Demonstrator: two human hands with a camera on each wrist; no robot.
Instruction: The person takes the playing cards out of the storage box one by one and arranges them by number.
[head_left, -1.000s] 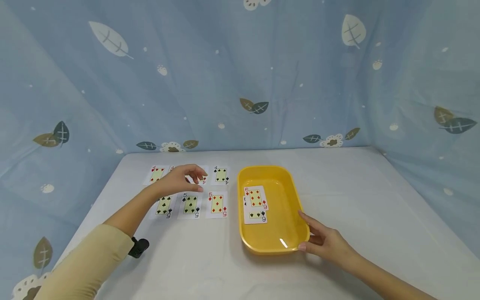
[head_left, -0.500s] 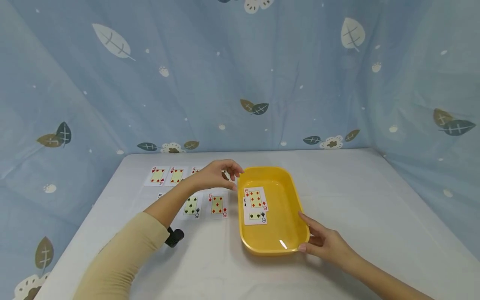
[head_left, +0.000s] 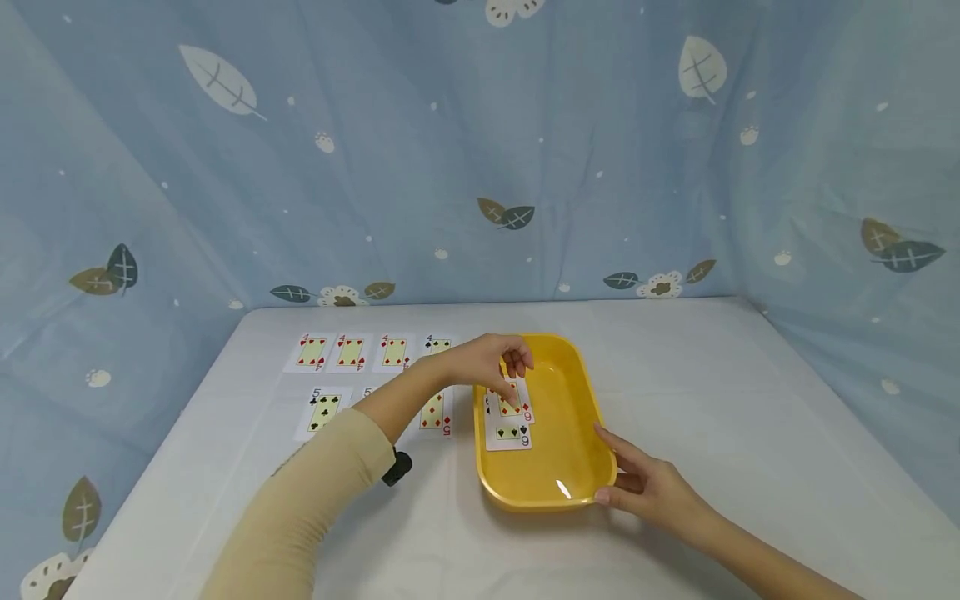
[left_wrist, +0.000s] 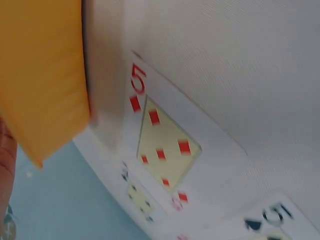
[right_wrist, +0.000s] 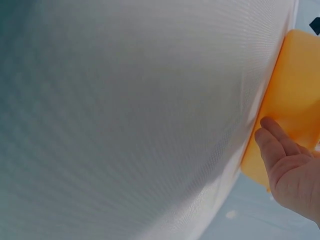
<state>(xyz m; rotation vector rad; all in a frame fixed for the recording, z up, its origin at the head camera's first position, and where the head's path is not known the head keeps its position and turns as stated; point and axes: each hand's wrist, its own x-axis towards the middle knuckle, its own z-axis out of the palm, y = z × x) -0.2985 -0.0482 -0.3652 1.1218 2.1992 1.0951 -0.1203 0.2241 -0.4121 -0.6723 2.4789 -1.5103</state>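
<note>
My left hand (head_left: 491,365) hovers over the yellow tray (head_left: 566,450), thumb and fingers apart, with nothing visible between them. Beneath it in the tray, a six of diamonds (head_left: 527,410) overlaps a six of spades (head_left: 510,442). The left thumb covers part of the upper card. At the tray's near right corner my right hand (head_left: 651,492) holds the rim, with its thumb at the near edge and a finger along the side. In the right wrist view its fingers (right_wrist: 272,145) lie against the tray's outer wall (right_wrist: 295,75).
Left of the tray lies a back row of fours, including a four of diamonds (head_left: 393,352). In front is a row of fives with a five of clubs (head_left: 325,412) and a five of diamonds (left_wrist: 167,150). A blue leaf-patterned cloth (head_left: 420,167) hangs behind the white table (head_left: 675,367).
My left hand has moved right, from above the rows of cards to over the tray. The right hand and the tray have stayed in place.
</note>
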